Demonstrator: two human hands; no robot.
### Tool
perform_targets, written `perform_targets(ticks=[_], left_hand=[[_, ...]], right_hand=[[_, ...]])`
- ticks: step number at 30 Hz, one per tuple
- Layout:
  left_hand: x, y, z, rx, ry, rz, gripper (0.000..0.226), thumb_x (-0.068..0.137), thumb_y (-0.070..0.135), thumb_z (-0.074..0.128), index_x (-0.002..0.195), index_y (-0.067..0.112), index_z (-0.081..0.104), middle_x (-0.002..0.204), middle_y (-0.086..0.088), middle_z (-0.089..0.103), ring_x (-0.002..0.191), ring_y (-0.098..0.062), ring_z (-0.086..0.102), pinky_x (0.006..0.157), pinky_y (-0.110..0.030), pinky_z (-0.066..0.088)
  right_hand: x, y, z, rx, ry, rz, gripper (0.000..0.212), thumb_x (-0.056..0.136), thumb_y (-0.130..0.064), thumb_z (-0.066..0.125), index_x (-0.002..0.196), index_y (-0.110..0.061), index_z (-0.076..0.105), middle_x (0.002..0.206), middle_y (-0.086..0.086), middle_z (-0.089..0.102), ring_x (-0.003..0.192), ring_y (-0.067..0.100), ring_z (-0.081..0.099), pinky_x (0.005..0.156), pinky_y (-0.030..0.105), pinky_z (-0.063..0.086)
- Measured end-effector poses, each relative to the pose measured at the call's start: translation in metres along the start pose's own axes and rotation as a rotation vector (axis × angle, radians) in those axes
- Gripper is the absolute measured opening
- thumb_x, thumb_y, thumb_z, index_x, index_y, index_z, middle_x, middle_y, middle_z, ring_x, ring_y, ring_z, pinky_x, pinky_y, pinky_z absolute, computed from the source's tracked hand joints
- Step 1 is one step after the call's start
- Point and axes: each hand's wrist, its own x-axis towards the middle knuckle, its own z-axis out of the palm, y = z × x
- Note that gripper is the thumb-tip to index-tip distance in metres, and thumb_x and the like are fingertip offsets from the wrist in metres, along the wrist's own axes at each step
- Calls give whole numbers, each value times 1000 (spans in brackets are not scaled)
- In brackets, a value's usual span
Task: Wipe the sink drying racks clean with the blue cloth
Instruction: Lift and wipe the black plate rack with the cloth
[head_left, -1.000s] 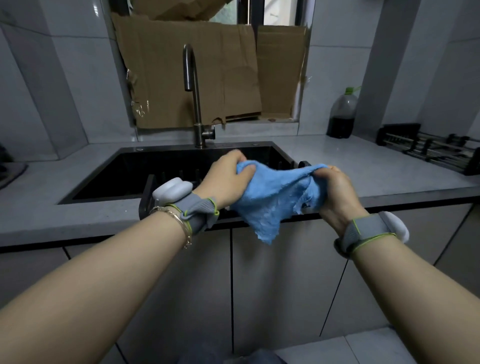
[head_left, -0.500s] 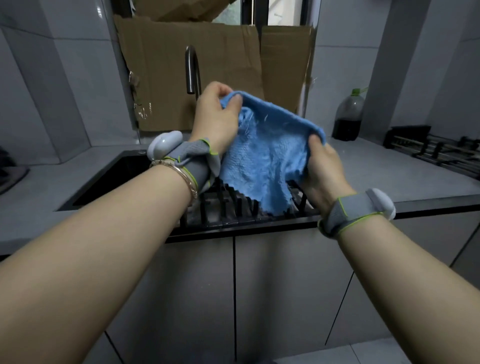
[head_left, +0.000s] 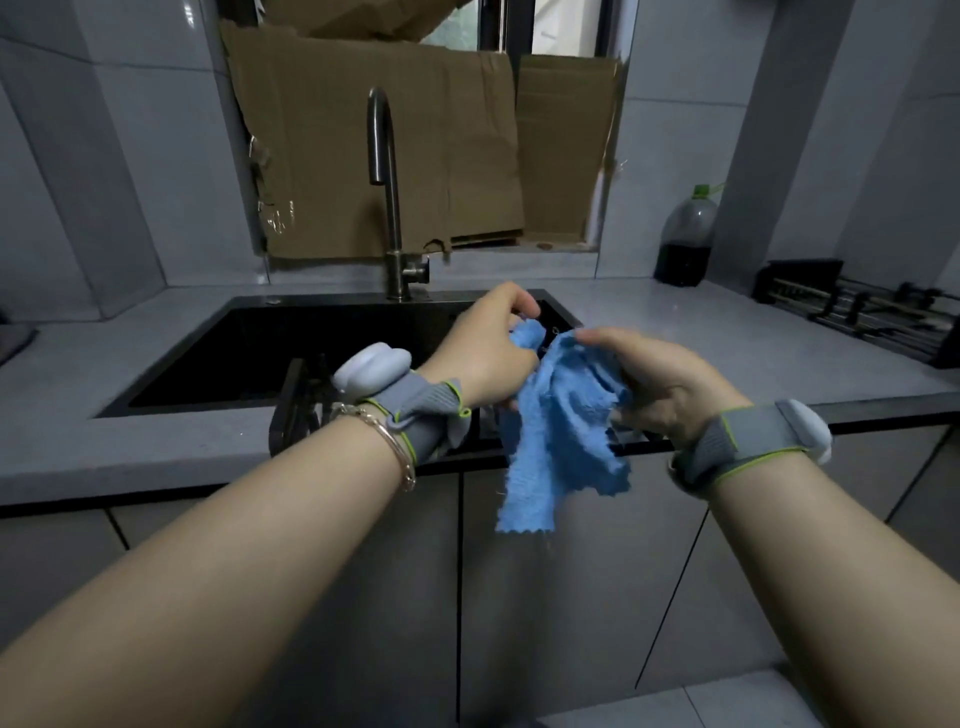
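Cloth (head_left: 563, 426) bunched, gripped by my left hand (head_left: 480, 358) and right hand (head_left: 670, 384); rack (head_left: 296, 410) at 9 o'clock, counter edge beneath.

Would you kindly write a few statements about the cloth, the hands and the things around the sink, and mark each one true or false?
1. Both hands hold the blue cloth. True: the left hand and the right hand each grip it.
2. The cloth lies flat on the drying rack. False: it hangs in the air, bunched, in front of the counter edge.
3. Water is running from the faucet. False: no stream shows.
4. A dark bottle with a green cap stands on the counter to the right of the sink. True.
5. Cardboard covers much of the window behind the faucet. True.
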Motion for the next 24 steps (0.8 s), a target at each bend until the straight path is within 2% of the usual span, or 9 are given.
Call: perform_targets(ticks=[5, 7, 9, 12, 14, 18, 20, 22, 24], left_hand=[[-16, 17, 15, -86, -399, 4, 61, 84, -7, 53, 133, 19, 29, 125, -4, 50, 82, -24, 63, 61, -34, 57], [-15, 18, 15, -99, -337, 23, 60, 84, -9, 48, 134, 19, 30, 117, 0, 53, 70, -26, 65, 56, -29, 54], [-12, 14, 12, -205, -42, 78, 40, 84, -9, 46, 113, 18, 43, 98, -5, 62, 49, -20, 59, 43, -21, 46], [-1, 3, 8, -226, 242, 64, 25, 85, -2, 56, 89, 22, 51, 74, -2, 61, 51, -14, 56, 50, -22, 46], [-2, -6, 12, -135, 58, -61, 17, 85, 10, 65, 99, 16, 57, 77, 1, 59, 61, -12, 55, 58, -25, 47], [-13, -24, 23, -313, -320, -222, 17, 92, 25, 57, 92, 9, 64, 87, -13, 52, 70, -17, 46, 62, -23, 39], [-14, -28, 24, -394, -316, -220, 15, 93, 18, 56, 85, 7, 61, 74, -11, 53, 61, -13, 48, 62, -22, 43], [-13, -26, 27, -442, -250, -232, 17, 93, 12, 55, 77, 9, 58, 52, 3, 55, 46, -3, 49, 61, -22, 43], [-11, -23, 31, -483, -181, -247, 22, 94, 9, 54, 72, 11, 57, 58, 3, 59, 51, -5, 54, 60, -24, 45]], right_hand=[[-1, 9, -6, -69, -204, -117, 18, 92, -25, 49, 85, -14, 62, 62, 0, 66, 50, 12, 62, 44, 20, 49], [2, 10, -12, 48, -198, -188, 21, 93, -5, 42, 87, -10, 61, 58, 2, 66, 46, 12, 61, 40, 18, 46], [4, 11, -17, 143, -157, -218, 31, 89, 5, 32, 94, -8, 59, 61, 2, 66, 49, 11, 62, 42, 17, 47], [8, 19, -23, 275, -117, -174, 33, 89, -1, 33, 113, -3, 56, 86, 10, 68, 73, 20, 66, 65, 28, 56], [6, 22, -23, 356, -106, -133, 36, 90, -9, 36, 118, 4, 54, 98, 18, 66, 84, 27, 66, 76, 36, 55], [-2, 22, -25, 479, -134, -111, 39, 87, -18, 39, 101, 10, 62, 91, 24, 67, 76, 30, 67, 68, 35, 58], [-1, 26, -32, 491, -83, -126, 37, 90, -17, 39, 109, 6, 60, 97, 20, 67, 84, 28, 66, 76, 34, 56], [-1, 33, -41, 456, -7, -142, 28, 93, -11, 35, 95, -1, 61, 77, 11, 71, 69, 21, 69, 61, 28, 58], [1, 45, -53, 393, 83, -90, 26, 91, -3, 32, 86, -6, 58, 66, 5, 69, 61, 18, 67, 50, 23, 55]])
